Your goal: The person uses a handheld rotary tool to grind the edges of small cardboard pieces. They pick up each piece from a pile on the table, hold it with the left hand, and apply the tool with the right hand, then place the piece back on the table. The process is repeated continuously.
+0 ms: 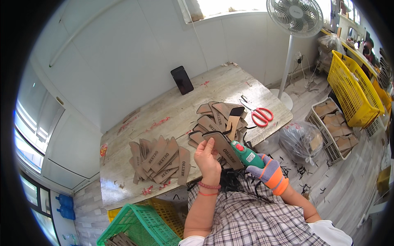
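Note:
My left hand [208, 162], bare with a red bead bracelet, pinches a flat brown printed piece [225, 149] with dark edging by its upper left end. In a purple and orange glove, my right hand [271, 174] is wrapped round a green handheld power tool [248, 157] with a red button. The tool's head meets the right edge of the brown piece; its tip is hidden. Black trimmings [232, 180] lie on my lap under the hands. Beyond them is a pile of dark-edged brown pieces [211, 121]. Another pile of brown pieces [158, 160] lies to the left.
Red-handled scissors [262, 117] lie at the right of the wooden table [135, 141], and a phone [182, 80] leans on the wall. A green crate [137, 221] stands front left. Rightward are a plastic bag [301, 141], a filled crate [324, 127], a yellow crate [355, 88] and a fan [294, 18].

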Demonstrator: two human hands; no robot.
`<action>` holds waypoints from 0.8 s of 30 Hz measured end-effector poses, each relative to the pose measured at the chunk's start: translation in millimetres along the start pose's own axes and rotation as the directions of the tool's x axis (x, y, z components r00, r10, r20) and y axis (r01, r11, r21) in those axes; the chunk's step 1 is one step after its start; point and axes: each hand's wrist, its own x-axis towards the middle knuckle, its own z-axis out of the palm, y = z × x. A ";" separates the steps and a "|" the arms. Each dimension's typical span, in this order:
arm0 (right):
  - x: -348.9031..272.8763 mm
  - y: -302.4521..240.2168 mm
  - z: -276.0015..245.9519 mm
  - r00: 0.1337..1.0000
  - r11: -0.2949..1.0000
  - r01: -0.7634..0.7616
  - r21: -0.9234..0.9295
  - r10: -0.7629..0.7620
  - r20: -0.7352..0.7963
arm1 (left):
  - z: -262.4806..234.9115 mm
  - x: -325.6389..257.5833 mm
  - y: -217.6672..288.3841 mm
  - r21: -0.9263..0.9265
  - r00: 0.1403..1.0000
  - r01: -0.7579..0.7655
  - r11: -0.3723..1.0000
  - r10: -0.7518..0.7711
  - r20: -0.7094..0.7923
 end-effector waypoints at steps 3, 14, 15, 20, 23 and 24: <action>-3.1 -1.0 -2.4 1.000 0.999 -0.005 -0.043 0.006 0.014 | 0.5 4.2 2.0 -0.019 0.999 -0.023 1.000 0.022 -0.031; -5.4 -4.0 -2.2 0.999 0.999 0.023 0.033 -0.023 0.022 | 0.7 0.6 -3.7 0.018 1.000 0.006 1.000 -0.006 -0.006; -5.6 -6.5 -2.7 1.000 0.999 0.019 0.039 -0.020 0.019 | 1.5 -0.2 -4.0 0.025 1.000 0.010 1.000 -0.010 0.001; -5.3 -20.8 -7.3 0.997 0.995 -0.063 0.082 0.058 0.053 | 5.7 -8.6 -2.7 0.065 0.998 0.012 0.998 -0.016 0.068; -2.6 -18.4 -8.6 0.997 0.992 -0.054 0.118 0.048 0.060 | 2.3 -8.2 -3.9 0.103 0.992 0.028 0.994 -0.040 0.119; -2.0 -18.2 -8.7 0.997 0.990 -0.054 0.128 0.046 0.061 | 1.0 -8.0 -4.2 0.118 0.991 0.027 0.993 -0.042 0.130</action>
